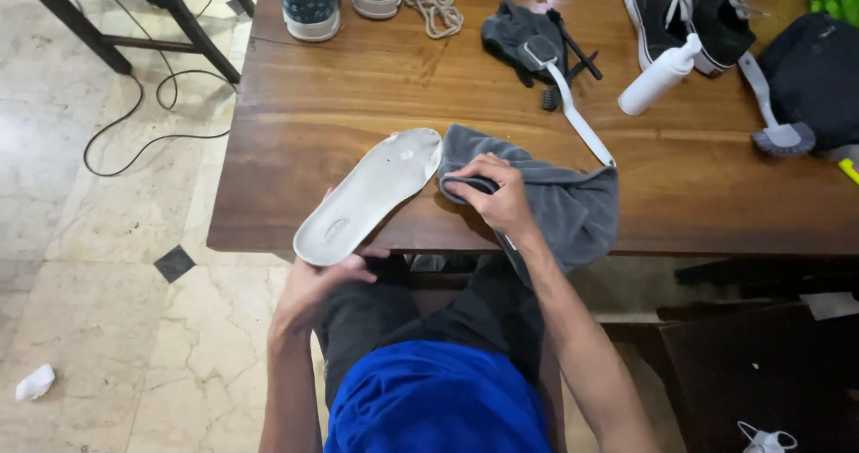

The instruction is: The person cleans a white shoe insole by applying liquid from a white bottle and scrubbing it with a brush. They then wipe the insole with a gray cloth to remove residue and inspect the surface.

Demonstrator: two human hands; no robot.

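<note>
your left hand (324, 279) grips the heel end of the white insole (369, 195) from below, fingers curled under its edge and thumb along the near rim, so the insole slants up and away from you over the edge of the wooden table (358, 104). its toe end touches the grey cloth (564, 207) that lies on the table and hangs off the near edge. your right hand (492, 194) presses down on that cloth just beside the insole's tip, fingers (465, 169) closed around a bunched fold of it. beyond the cloth lie a white-handled brush (573, 104), a white spray bottle (660, 76) and a pair of black sneakers (689, 10).
</note>
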